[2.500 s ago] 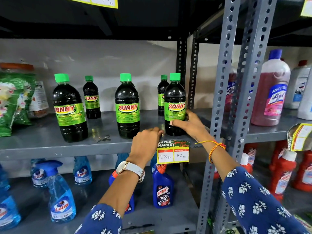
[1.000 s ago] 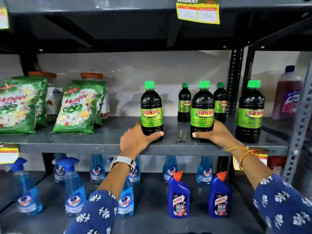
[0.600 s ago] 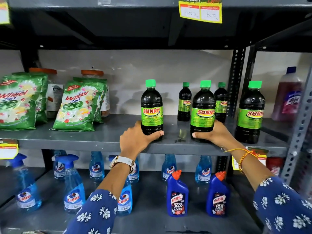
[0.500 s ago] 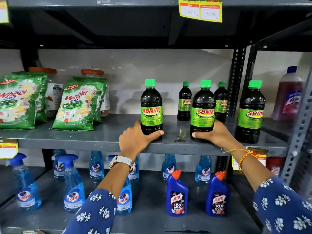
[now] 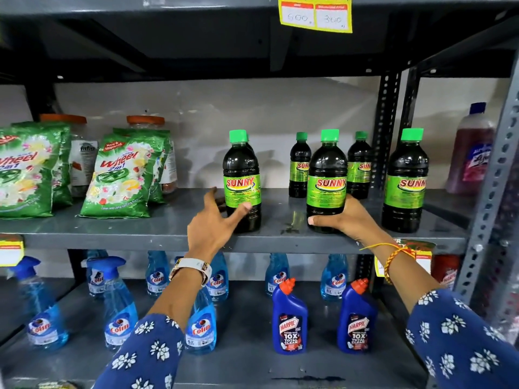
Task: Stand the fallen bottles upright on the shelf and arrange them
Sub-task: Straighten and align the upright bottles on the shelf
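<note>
Three large dark Sunny bottles with green caps stand upright along the front of the grey shelf [image 5: 168,223]: a left bottle [image 5: 242,178], a middle bottle [image 5: 326,175] and a right bottle [image 5: 404,181]. Two smaller Sunny bottles [image 5: 299,167] [image 5: 360,167] stand behind them, and another green cap peeks out behind the left bottle. My left hand [image 5: 213,226] is spread open beside the left bottle's base, with only the thumb touching it. My right hand [image 5: 346,220] is wrapped around the lower part of the middle bottle.
Green Wheel detergent packs [image 5: 120,175] and orange-lidded jars fill the shelf's left side. A purple bottle [image 5: 471,153] stands past the perforated post [image 5: 490,197] at the right. Blue Colin sprays [image 5: 119,310] and Harpic bottles [image 5: 289,318] line the shelf below.
My left hand has let go of the left bottle and spread its fingers. My right hand still holds the middle bottle. The bottles stay upright.
</note>
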